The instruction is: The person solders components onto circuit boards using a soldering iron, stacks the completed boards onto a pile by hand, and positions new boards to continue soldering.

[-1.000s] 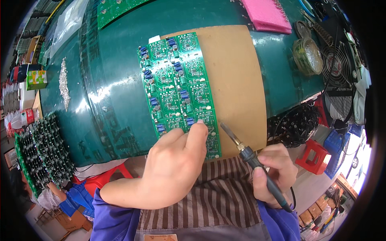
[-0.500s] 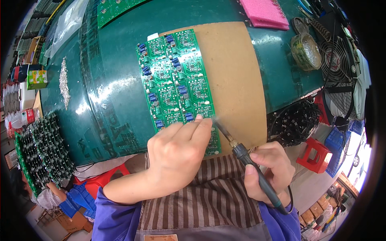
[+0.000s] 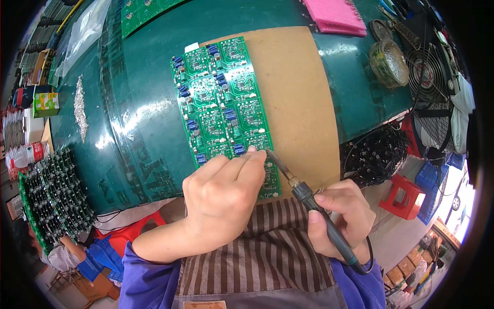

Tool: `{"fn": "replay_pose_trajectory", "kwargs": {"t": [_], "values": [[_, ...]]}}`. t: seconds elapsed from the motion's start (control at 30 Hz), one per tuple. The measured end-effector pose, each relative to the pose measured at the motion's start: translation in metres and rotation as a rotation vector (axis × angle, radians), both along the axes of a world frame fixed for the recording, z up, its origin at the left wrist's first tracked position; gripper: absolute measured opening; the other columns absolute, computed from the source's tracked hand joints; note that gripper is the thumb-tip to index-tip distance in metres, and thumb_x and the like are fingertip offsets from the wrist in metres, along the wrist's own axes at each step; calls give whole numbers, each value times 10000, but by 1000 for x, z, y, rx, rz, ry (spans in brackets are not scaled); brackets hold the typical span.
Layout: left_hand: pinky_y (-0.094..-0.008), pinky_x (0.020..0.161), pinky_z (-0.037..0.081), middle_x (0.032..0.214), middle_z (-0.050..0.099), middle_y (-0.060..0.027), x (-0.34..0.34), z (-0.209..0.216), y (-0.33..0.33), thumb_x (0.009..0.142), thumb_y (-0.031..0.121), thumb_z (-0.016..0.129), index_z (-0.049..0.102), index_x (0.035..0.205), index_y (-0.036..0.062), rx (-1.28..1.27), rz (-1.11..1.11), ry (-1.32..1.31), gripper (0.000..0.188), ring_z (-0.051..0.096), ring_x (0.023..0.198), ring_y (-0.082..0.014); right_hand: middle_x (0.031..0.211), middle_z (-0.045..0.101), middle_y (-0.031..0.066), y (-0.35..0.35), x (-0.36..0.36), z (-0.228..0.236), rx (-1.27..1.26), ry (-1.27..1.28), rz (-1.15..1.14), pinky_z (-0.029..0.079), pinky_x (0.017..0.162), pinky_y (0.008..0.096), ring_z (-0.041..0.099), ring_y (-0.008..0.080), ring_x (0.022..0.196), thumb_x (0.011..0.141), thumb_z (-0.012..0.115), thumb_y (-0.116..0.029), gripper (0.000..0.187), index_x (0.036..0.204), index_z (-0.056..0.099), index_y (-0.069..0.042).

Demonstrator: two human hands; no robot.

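Gripping a soldering iron by its dark handle, the right hand holds the tool at a slant, thumb and fingers closed around the grip and the cord curving away beneath the wrist. The metal tip points up and to the left, ending just beside the fingertips of the left hand, near the right edge of the circuit board panel; whether the tip touches the panel cannot be told. The left hand rests over the lower part of the panel with its fingers bent and drawn together; whether a part is pinched between them is hidden from view. The panel, green and populated in repeating sections with blue components, lies component side up on a flat brown board, over its left portion. The brown board lies on a green work surface. A second green panel lies at the far left of this surface, and a pink foam block at the far right. Near the right end are a round container and a fan guard. A narrow pile of silvery bits lies toward the left end, above a stack of populated boards.
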State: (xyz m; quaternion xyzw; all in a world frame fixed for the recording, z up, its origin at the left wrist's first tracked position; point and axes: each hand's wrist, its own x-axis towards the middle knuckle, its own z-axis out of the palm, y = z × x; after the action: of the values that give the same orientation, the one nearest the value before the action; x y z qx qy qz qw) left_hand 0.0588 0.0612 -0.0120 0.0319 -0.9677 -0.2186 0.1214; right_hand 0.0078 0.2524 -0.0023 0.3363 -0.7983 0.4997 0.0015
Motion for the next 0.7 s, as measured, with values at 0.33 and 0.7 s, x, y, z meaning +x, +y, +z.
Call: {"fn": "replay_pose_trajectory", "kwargs": {"t": [0.33,0.7], "values": [[-338,555,452,720,656,-90,-4,3,-1,750,-39,719,683,885,38,66,-42,-7,159,551,604,-253,759,624,129,32,-12,3,-17,-30,-160,468,569,308,586,219,644,740,683,-32,225,939,600,30],[-349,531,452,675,619,-96,6,10,1,833,-20,661,627,963,40,198,68,-126,147,573,556,-231,844,612,50,62,-105,-29,143,136,-778,443,696,208,547,78,744,904,650,-108,184,1056,616,-10]]}}
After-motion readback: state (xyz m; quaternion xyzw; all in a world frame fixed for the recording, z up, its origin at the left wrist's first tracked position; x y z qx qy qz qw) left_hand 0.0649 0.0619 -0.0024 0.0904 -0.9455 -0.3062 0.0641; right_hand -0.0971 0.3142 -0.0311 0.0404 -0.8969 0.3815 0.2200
